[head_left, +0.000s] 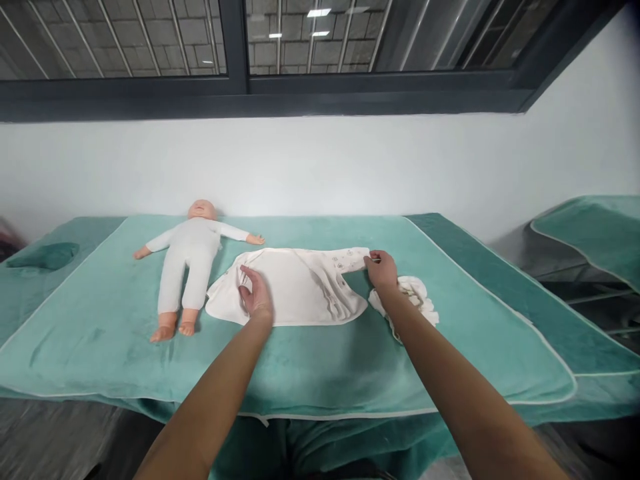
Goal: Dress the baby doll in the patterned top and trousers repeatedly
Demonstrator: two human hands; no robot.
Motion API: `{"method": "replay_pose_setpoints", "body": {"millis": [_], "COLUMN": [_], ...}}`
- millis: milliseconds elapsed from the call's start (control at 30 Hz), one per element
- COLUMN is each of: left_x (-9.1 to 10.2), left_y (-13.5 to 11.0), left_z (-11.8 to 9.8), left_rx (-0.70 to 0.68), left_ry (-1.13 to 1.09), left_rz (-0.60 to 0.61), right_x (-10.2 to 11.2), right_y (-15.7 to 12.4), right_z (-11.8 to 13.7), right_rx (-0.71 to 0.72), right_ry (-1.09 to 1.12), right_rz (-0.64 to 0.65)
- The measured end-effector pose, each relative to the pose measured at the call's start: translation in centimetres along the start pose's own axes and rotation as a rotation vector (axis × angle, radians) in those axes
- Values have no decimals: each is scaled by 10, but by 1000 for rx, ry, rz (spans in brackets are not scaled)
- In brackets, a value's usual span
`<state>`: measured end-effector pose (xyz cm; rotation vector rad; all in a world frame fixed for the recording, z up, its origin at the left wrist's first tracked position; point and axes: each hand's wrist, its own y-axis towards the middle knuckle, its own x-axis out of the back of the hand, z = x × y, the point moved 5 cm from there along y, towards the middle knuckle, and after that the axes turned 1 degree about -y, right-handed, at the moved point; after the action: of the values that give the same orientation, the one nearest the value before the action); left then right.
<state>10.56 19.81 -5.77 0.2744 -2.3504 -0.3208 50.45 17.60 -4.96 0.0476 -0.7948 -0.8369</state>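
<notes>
A white baby top (300, 287) lies spread on the green bed cover, its patterned sleeve stretched out to the right. My right hand (381, 268) pinches the end of that sleeve between thumb and fingers. Over the left part of the top, my left hand (257, 293) rests with thumb and fingers apart, and nothing shows between them. Left of the garment a baby doll (193, 257) in a white suit lies on its back, arms spread and feet toward me. A crumpled white cloth (417, 297) sits beside my right wrist, partly hidden by the forearm.
The green cover (350, 373) with pale piping spreads over the bed up to the white wall (320, 167). Above is a dark window frame (240, 100) with bars behind it. Another green-covered surface (595, 227) stands at the far right.
</notes>
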Motion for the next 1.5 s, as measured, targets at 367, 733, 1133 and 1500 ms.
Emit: {"method": "replay_pose_setpoints", "body": {"millis": [367, 733, 1133, 1500], "left_x": [-6, -6, 16, 158], "left_y": [-1, 1, -3, 79], "left_z": [6, 7, -6, 55], "left_rx": [-25, -17, -228, -111], "left_ry": [61, 116, 551, 549], "left_rz": [-19, -43, 220, -56], "right_x": [-66, -135, -110, -156], "right_y": [-93, -154, -185, -159], "right_z": [147, 169, 195, 244], "right_rx": [673, 756, 1088, 950], "right_ry": [-30, -261, -320, -193], "right_rz": [307, 526, 435, 488]}}
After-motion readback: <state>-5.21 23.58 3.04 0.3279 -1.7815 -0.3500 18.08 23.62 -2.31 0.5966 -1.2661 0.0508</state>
